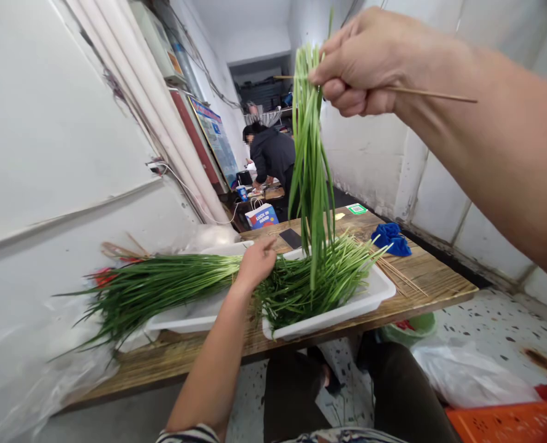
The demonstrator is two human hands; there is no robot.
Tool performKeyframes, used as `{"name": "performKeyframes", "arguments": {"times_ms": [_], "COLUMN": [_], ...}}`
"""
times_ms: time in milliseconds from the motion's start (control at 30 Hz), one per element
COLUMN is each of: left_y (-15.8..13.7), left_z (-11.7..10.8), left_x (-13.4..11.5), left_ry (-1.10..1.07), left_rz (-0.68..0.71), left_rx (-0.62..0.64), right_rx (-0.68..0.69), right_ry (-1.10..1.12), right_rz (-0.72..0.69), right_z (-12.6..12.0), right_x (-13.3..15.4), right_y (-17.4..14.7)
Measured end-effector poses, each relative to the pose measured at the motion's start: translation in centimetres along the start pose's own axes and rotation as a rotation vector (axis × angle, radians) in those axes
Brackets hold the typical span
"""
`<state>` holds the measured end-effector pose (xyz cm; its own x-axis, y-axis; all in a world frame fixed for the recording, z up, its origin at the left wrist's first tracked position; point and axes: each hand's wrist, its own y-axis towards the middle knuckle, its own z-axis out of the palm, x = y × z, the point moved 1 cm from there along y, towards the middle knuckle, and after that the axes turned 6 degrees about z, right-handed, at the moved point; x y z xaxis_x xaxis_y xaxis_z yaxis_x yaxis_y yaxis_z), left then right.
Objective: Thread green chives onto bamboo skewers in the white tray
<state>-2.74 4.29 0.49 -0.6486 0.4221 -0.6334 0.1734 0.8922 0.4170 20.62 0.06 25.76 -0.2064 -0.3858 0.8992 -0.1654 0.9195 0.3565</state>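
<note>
High up on the right, my right hand [365, 67] is closed around a thin wooden skewer [434, 95]. A bunch of garlic chives [312, 141] hangs folded from the skewer beside my fingertips, its green ends dangling over the right white tray [386, 289]. That tray holds a pile of chives [301, 289], pale ends to the right. My left hand [257, 264] is lower, between this pile and a long bundle of chives [171, 277] in the left tray [190, 320]. Its index finger points out, and it appears to hold nothing.
Loose skewers [405, 277] and a blue cloth [391, 239] lie on the wooden table [430, 286] at right. Behind the trays are a dark phone [290, 238] and a paper bag [261, 216]. Another person [273, 151] bends over a far table. An orange crate [513, 421] sits lower right.
</note>
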Motion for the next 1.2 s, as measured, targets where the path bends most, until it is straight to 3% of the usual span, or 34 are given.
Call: {"name": "performKeyframes", "arguments": {"times_ms": [67, 167, 233, 333, 433, 500, 633, 667, 733, 833, 933, 1067, 1200], "left_y": [0.1, -0.2, -0.8, -2.4, -4.1, -4.9, -5.2, -4.8, -3.4, -0.4, 2.3, 3.8, 3.9], "left_z": [-0.5, -0.8, -1.1, -1.9, -2.9, -3.3, -4.2, -4.4, -4.4, -1.8, 4.2, 12.0, 14.6], "left_x": [-0.2, -0.8, -1.5, -2.4, -2.5, -2.0, -1.3, -1.6, -3.2, -7.0, -9.8, -9.8, -8.4], "left_ry": [-0.402, -0.782, -0.734, -0.315, 0.095, 0.265, 0.509, 0.555, 0.585, 0.477, 0.455, 0.502, 0.389], "left_rz": [-0.001, 0.091, 0.191, 0.213, 0.151, 0.147, -0.001, -0.032, 0.013, 0.270, 0.419, 0.373, 0.318], "left_rx": [-0.118, -0.077, -0.059, -0.154, -0.153, 0.024, 0.589, 0.645, 0.602, 0.489, 0.410, 0.460, 0.434], "right_rx": [-0.023, -0.016, -0.072, -0.148, -0.178, -0.187, -0.369, -0.418, -0.488, -0.565, -0.541, -0.497, -0.442], "right_ry": [-0.165, -0.168, -0.095, 0.057, 0.208, 0.291, 0.446, 0.486, 0.538, 0.582, 0.578, 0.538, 0.490], "right_rz": [-0.020, -0.125, -0.171, -0.226, -0.078, 0.044, 0.283, 0.314, 0.335, 0.298, 0.293, 0.317, 0.325], "right_z": [0.6, 1.5, 1.7, 1.2, 0.2, -0.3, -0.6, -0.4, 0.3, 0.9, 0.8, 0.0, -0.7], "right_x": [0.8, 2.0, 2.0, -0.2, -6.4, -12.5, -24.4, -26.5, -29.3, -30.7, -30.9, -31.3, -31.7], "right_y": [-0.1, -0.3, -0.7, -2.6, -6.0, -9.0, -15.1, -16.4, -18.4, -19.8, -19.8, -19.4, -19.4]}}
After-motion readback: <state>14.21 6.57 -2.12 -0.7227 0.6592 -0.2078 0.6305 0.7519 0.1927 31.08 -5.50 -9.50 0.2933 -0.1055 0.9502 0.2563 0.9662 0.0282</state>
